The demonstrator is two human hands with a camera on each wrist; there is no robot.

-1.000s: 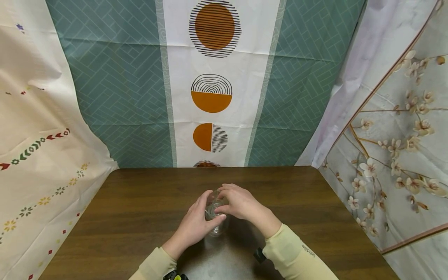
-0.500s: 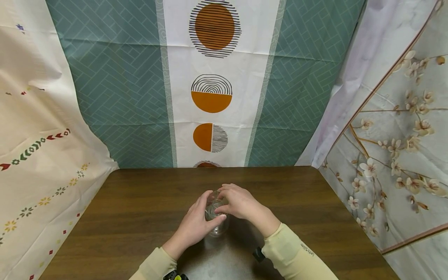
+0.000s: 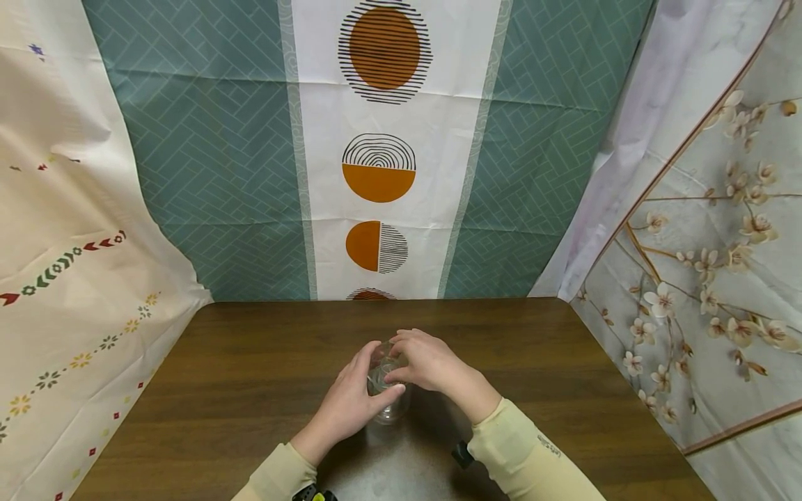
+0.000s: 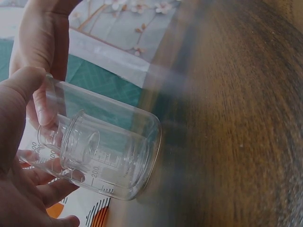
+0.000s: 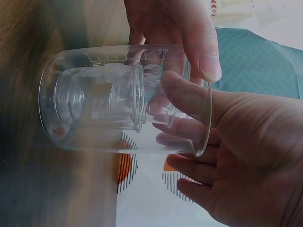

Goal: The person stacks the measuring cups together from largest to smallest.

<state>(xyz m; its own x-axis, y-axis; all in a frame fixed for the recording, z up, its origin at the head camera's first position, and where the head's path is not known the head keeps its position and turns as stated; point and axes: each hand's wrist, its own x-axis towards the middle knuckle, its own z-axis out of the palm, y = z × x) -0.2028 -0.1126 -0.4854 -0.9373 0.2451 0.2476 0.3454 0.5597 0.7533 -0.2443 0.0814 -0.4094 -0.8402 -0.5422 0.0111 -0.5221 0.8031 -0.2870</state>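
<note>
A large clear glass beaker (image 5: 156,147) stands upright on the wooden table, with white graduation marks on its wall. Inside it sits a medium beaker (image 5: 78,97), and a smaller beaker (image 4: 92,147) is partly within that one. My left hand (image 3: 351,403) grips the large beaker near its rim, thumb on the near side, fingers round the far side. My right hand (image 3: 432,362) reaches over the rim. Its thumb and some fingers are inside the mouth and pinch the smaller beaker near its top. Clear glass overlaps, so the exact contact is hard to make out.
The dark wooden table (image 3: 250,362) ends at a teal and white patterned cloth (image 3: 382,111) behind. A cream cloth (image 3: 81,243) hangs at the left, a floral cloth (image 3: 708,278) at the right. A pale glare lies on the near tabletop.
</note>
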